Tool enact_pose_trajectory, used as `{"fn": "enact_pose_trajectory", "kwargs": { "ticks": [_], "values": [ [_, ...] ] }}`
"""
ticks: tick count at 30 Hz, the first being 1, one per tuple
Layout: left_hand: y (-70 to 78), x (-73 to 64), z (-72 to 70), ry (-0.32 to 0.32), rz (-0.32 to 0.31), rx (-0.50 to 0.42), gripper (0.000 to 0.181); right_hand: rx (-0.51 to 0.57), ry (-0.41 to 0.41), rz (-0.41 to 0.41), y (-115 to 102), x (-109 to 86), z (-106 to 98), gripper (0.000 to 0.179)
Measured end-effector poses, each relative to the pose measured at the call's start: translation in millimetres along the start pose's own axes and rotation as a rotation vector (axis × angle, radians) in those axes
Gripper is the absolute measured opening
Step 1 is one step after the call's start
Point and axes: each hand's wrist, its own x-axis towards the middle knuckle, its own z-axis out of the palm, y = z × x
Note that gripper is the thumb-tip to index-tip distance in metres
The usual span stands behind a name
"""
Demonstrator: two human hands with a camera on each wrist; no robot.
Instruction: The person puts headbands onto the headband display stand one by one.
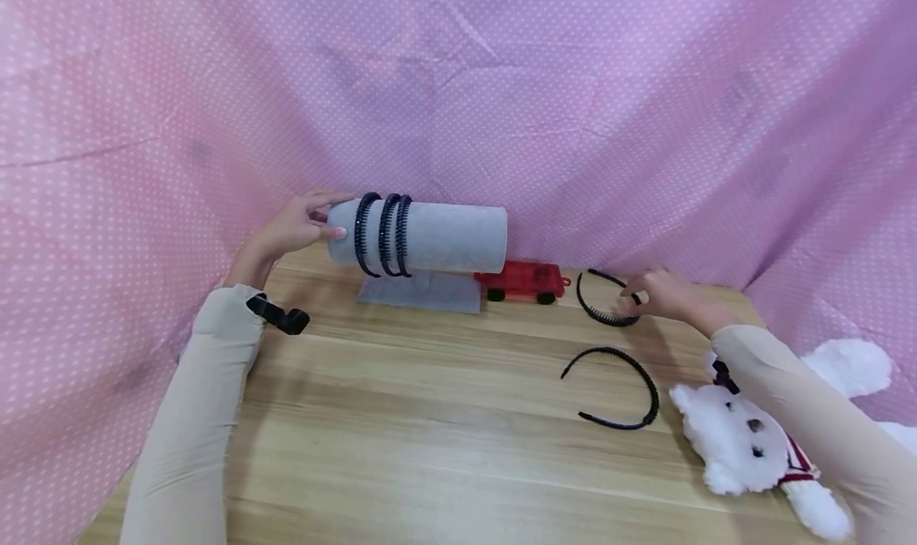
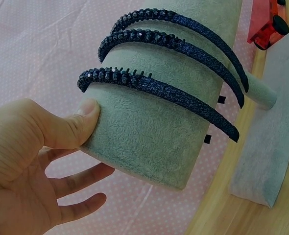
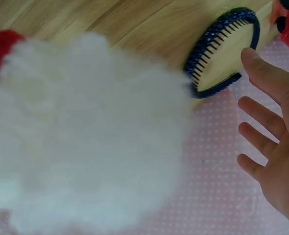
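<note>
In the head view, the grey cylinder [image 1: 458,235] is raised on a flat base [image 1: 430,297] near the back of the wooden table [image 1: 401,434], its long axis laid from nine to three o'clock. Its nine o'clock end is pinched by the left hand [image 1: 292,225], thumb pressed on the front face and fingers set against the far side. Three dark headbands [image 1: 384,235] are worn crosswise on it near that end, their lower tips pointed towards six o'clock.

Towards half past three from the cylinder, a toothed headband [image 1: 605,320] is reached by the right hand [image 1: 662,294] from its three o'clock side; thumb and fingers are spread, and whether the band is touched cannot be told. Its gap is turned to eleven o'clock, its toothed crown to five. At its nine o'clock a red toy car [image 1: 530,281] is seen; at its six, a loose headband [image 1: 653,394] is laid, both tips pointed towards nine, with a white plush toy [image 1: 738,441] placed beyond its bow
</note>
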Motion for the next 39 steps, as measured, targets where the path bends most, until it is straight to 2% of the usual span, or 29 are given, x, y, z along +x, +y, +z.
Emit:
{"fn": "enact_pose_trajectory", "kwargs": {
  "ticks": [4, 7, 13, 18, 23, 30, 33, 39],
  "values": [
    [0.7, 2.3, 0.3, -0.003, 0.01, 0.004, 0.063, 0.072, -0.04, 0.015, 8, 0.0, 7, 0.016],
    [2.4, 3.0, 0.5, -0.001, 0.013, 0.003, 0.063, 0.118, -0.093, 0.06, 9, -0.1, 8, 0.02],
    [4.9, 3.1, 0.0, 0.007, 0.015, -0.007, 0.064, 0.14, -0.168, 0.106, 12, -0.3, 11, 0.03],
    [4.6, 1.6, -0.4, 0.004, -0.009, -0.024, 0.064, 0.15, -0.201, 0.091, 15, -0.7, 15, 0.027],
    [1.6, 1.1, -0.4, 0.004, -0.006, -0.008, 0.063, 0.135, -0.192, 0.05, 18, -2.2, 22, 0.027],
    [-3.3, 3.4, 0.0, 0.006, -0.003, -0.006, 0.064, 0.128, -0.082, -0.05, 18, -1.7, 30, 0.024],
    [-3.7, 3.6, 0.2, 0.007, -0.002, -0.018, 0.064, 0.123, -0.075, -0.055, 16, 0.2, 30, 0.02],
    [-3.4, 3.7, 1.1, 0.007, 0.004, -0.024, 0.063, 0.147, -0.119, -0.013, 9, 5.1, 28, 0.019]
  ]
}}
